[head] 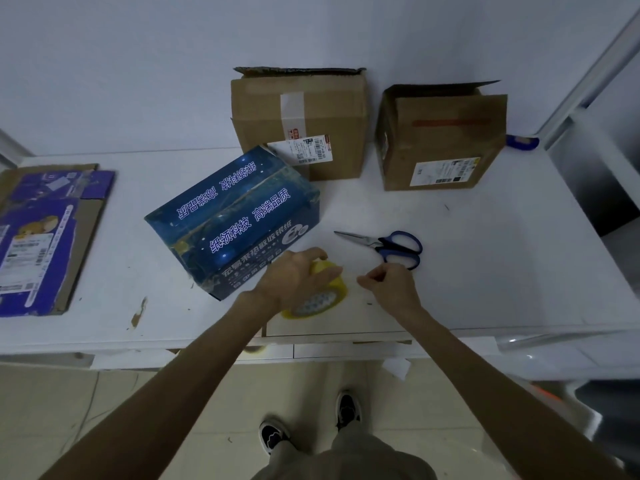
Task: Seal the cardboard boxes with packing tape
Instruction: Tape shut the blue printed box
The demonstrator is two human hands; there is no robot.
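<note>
A yellow roll of packing tape [323, 299] stands on the white table [485, 265] near its front edge. My left hand [294, 278] grips the roll from above. Just right of the roll, my right hand [391, 285] has its fingers curled with the fingertips pinched together; whether a tape end is between them is too small to tell. A blue printed cardboard box [235, 216] lies closed just behind and left of the roll. Two brown cardboard boxes stand at the back, one in the middle [301, 123] and one to the right [443, 136], both with top flaps up.
Blue-handled scissors [388, 247] lie on the table right of the blue box, close to my right hand. A flattened purple and brown carton [45, 233] lies at the left edge. A blue object [521, 142] sits behind the right box. My feet stand on the tiled floor below.
</note>
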